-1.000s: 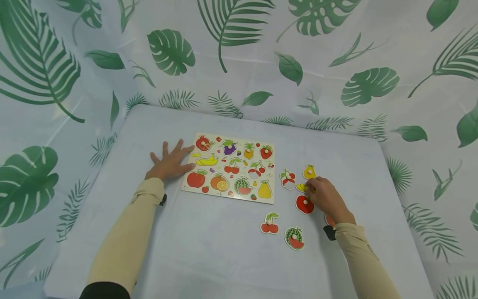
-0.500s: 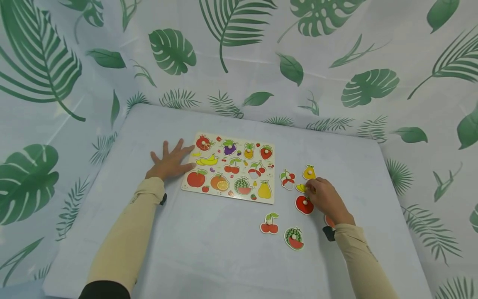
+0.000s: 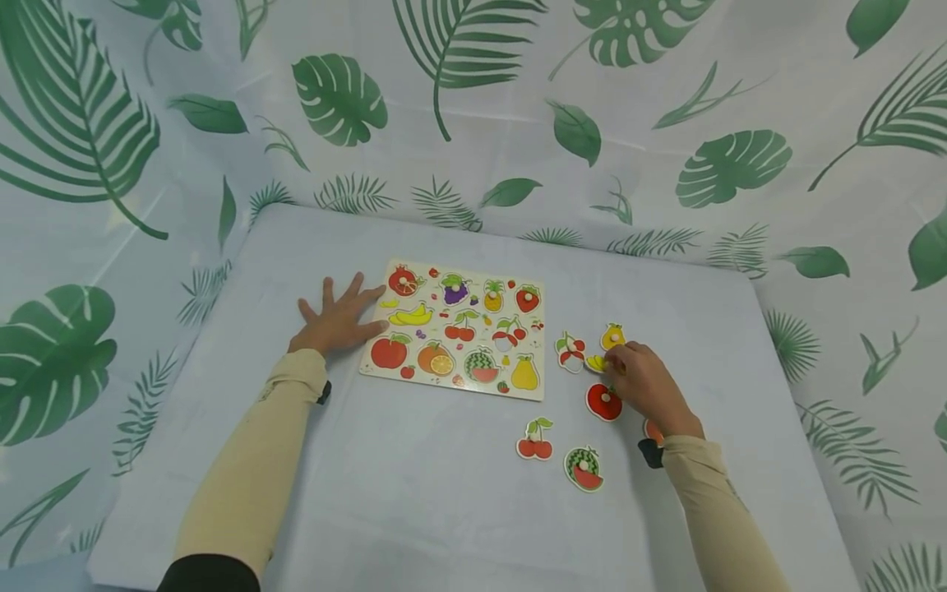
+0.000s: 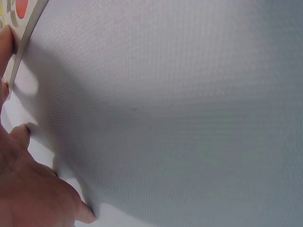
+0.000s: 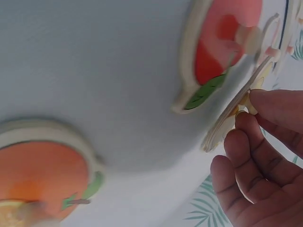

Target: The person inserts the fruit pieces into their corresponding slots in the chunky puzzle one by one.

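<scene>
Partway — four seated pieces (image 3: 527, 300) in far row of board (image 3: 536, 349), six loose pieces (image 3: 584, 473) remaining | right grip (image 3: 648, 385) pinches banana piece (image 3: 595, 363) between right edges of board and table (image 3: 414, 493) | left grip (image 3: 334, 322) spread — touching board's left edge

room before board (image 3: 484, 337), apple (image 3: 601, 407) beside right hand (image 3: 648, 385)

A puzzle board (image 3: 433, 334) lay mid-frame, the left hand (image 3: 336, 319) at its left edge, loose pieces (image 3: 584, 469) at lower right.
</scene>
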Tool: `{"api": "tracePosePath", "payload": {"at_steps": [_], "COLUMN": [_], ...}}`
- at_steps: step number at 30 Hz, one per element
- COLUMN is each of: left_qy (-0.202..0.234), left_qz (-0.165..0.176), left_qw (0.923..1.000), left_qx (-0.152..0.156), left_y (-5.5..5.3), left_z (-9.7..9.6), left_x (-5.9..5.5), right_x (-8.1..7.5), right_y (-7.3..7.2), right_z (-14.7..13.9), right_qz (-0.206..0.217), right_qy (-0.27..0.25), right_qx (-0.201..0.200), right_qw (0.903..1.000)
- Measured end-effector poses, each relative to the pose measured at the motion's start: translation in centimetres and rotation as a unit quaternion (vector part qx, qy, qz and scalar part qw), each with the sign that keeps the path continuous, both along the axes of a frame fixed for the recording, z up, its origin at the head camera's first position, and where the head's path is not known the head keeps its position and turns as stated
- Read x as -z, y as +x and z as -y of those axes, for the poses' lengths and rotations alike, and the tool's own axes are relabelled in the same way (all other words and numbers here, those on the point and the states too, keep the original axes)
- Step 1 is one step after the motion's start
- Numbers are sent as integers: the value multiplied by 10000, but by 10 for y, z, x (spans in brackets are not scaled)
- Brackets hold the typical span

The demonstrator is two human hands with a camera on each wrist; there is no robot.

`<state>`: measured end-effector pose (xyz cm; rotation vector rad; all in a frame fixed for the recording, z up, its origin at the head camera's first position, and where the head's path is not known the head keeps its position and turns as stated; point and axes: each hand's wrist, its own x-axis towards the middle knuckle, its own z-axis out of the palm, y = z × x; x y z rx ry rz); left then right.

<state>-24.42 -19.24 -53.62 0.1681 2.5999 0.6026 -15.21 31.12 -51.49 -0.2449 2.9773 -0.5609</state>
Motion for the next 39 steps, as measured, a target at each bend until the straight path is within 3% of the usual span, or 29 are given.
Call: {"api": "tracePosePath", "payload": {"at_steps": [8,21,31,39], "left_qy": [12,-25,19,96], "left_qz": [-25,-36,15,44], "left_qw": [10000,10000,10000,9999], "left_qx": [-8,2,0,13], "left_y": [-1,-2,-2,-4], "left_z": [1,4,2,3], "left_x": [2,6,4,4], "right_x": [-3,-4,-7,-10], "right_y": [-7,-31,-46,-56], "right_z": [16,55,80,104], "right_qz": [-148,-208,-500,-497], "right_qy": [-151,-223,-241,-350], "right_qx": [-119,-373,-889,-1068], "right_qw": [9997,9988,9945,9924]}}
